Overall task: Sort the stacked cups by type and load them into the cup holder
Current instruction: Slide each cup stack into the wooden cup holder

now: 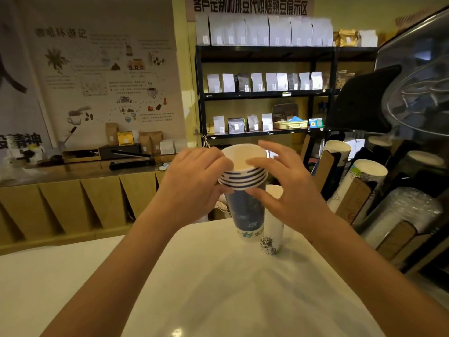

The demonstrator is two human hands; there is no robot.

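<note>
A stack of dark blue paper cups point(246, 210) stands upright on the white counter point(218, 288), its several white rims bunched at the top. My left hand point(194, 181) grips those rims from the left. My right hand point(279, 188) grips them from the right, thumb over the top rim. Just behind and to the right stands a white cup point(272, 234) with a statue drawing. The cup holder point(359, 195) stands at the right, with stacks of white paper cups and clear plastic cups point(403, 215) lying in its slanted slots.
A dark machine point(413, 81) looms over the cup holder at the upper right. A black shelf with coffee bags point(262, 86) stands behind the counter. A lower counter with cardboard panels point(73, 203) runs along the left.
</note>
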